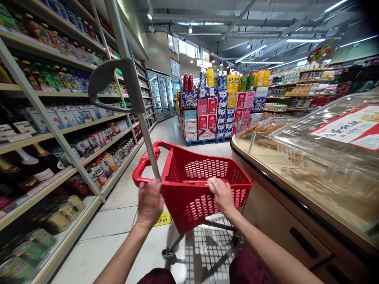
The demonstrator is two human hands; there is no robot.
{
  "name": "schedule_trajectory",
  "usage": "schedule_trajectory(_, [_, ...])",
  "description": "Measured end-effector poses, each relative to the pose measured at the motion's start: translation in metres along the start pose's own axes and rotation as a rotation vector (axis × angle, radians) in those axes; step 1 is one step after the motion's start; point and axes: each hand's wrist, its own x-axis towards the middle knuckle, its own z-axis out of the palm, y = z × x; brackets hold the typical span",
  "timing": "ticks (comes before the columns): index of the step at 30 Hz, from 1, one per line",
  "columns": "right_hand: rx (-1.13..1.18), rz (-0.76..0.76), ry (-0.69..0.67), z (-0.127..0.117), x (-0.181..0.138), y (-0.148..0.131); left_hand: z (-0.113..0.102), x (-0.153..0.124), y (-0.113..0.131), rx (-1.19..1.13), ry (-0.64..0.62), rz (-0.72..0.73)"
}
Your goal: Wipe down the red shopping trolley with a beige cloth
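A red plastic shopping cart basket (180, 201) with perforated sides stands in front of me on a wheeled metal frame. My left hand (150, 202) is closed at its near left corner, beside the grey metal pole (148, 142); the fingertips are partly hidden and slightly blurred. On the near rim, toward the right, rests my right hand (223, 195). Its fingers are closed on a small white wad (211, 184), which looks like cloth or tissue. A grey plastic loop handle (130, 86) tops the pole. Little shows of the basket's inside.
Drink shelves (71, 130) line the left side. A glass-topped food counter (260, 157) stands close on the right, with a clear plastic container (325, 130) on it. Stacked drink cartons (207, 114) stand ahead, and glass-door fridges (162, 94) farther back. A yellow floor sticker (164, 219) lies below.
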Motion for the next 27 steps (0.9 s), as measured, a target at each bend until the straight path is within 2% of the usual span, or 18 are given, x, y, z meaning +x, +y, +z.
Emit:
schedule_trajectory(2, [0.008,0.111,0.064,-0.003,0.002,0.008,-0.008,0.0,-0.022,0.074,0.018,-0.185])
schedule_trajectory(3, [0.028,0.124,0.074,0.001,0.006,-0.001,-0.009,0.001,-0.028,0.093,-0.01,-0.224])
schedule_trajectory(6, [0.116,0.014,0.05,0.026,0.024,-0.068,-0.007,0.004,-0.033,0.094,-0.086,-0.215])
schedule_trajectory(8, [0.194,-0.072,0.095,0.042,0.035,-0.119,-0.005,0.005,-0.031,0.085,-0.094,-0.194])
schedule_trajectory(9, [0.221,-0.131,0.106,0.046,0.039,-0.139,-0.004,0.004,-0.03,0.078,-0.096,-0.183])
schedule_trajectory(11, [0.256,-0.228,0.122,0.049,0.044,-0.162,-0.004,0.003,-0.03,0.064,-0.096,-0.171])
schedule_trajectory(13, [0.264,-0.266,0.125,0.046,0.048,-0.165,-0.005,0.002,-0.03,0.046,-0.092,-0.175])
schedule_trajectory(17, [0.279,-0.255,0.167,0.04,0.051,-0.151,-0.006,0.001,-0.029,0.007,-0.079,-0.2])
schedule_trajectory(21, [0.33,-0.36,0.207,0.041,0.018,-0.13,-0.006,-0.001,-0.027,-0.024,-0.052,-0.2])
schedule_trajectory(24, [0.337,-0.495,0.149,0.038,-0.015,-0.117,-0.007,-0.003,-0.025,-0.04,-0.05,-0.2])
schedule_trajectory(27, [0.331,-0.511,0.097,0.029,-0.013,-0.119,-0.008,-0.004,-0.024,-0.048,-0.059,-0.195])
